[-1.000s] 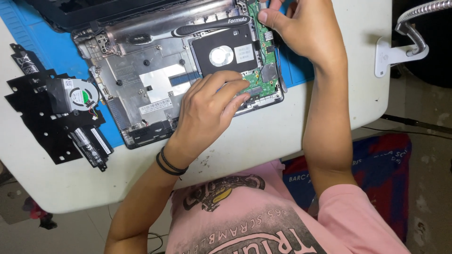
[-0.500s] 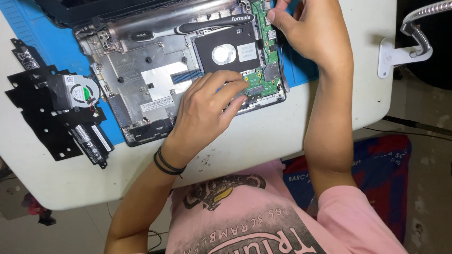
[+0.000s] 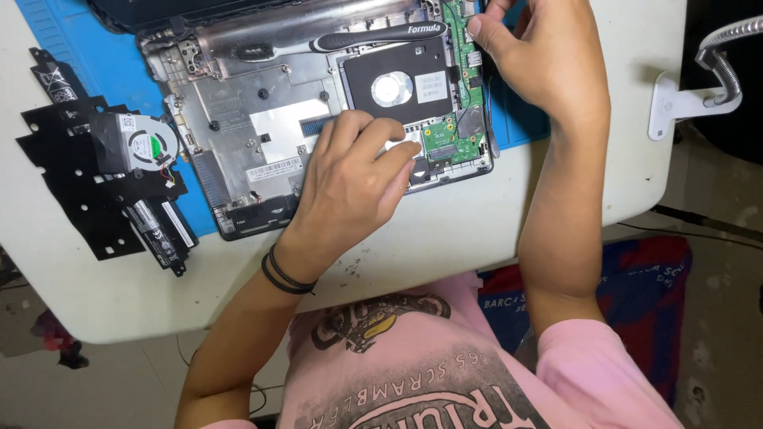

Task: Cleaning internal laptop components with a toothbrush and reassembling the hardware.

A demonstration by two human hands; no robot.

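**A:** Your left hand (image 3: 354, 179) lies flat on the laptop (image 3: 318, 119), fingers curled down onto the near edge of the drive (image 3: 405, 83) and the green board (image 3: 453, 143) beside it. It isn't closed around anything that I can see; it looks like a bracing press, keeping the chassis from sliding on the blue mat (image 3: 103, 71) while the other hand works.

**B:** And my right hand (image 3: 536, 63)?

**A:** It's up at the far right corner of the chassis, fingertips pinched together over the strip of board that runs along that side. Whether you've got a part between them I can't tell; your own fingers hide it.

**B:** Where does the laptop sit, then?

**A:** Bottom cover off, insides up, on the mat at the far side of the white table (image 3: 445, 238), straight ahead of you. The screwdriver (image 3: 373, 36) rests across the chassis just past the drive, within reach of either hand.

**B:** The loose bits?

**A:** Well off to your left: the fan (image 3: 135, 143) lies on a black sheet (image 3: 71, 183), with the battery (image 3: 159, 230) at its near edge, clear of your working area.
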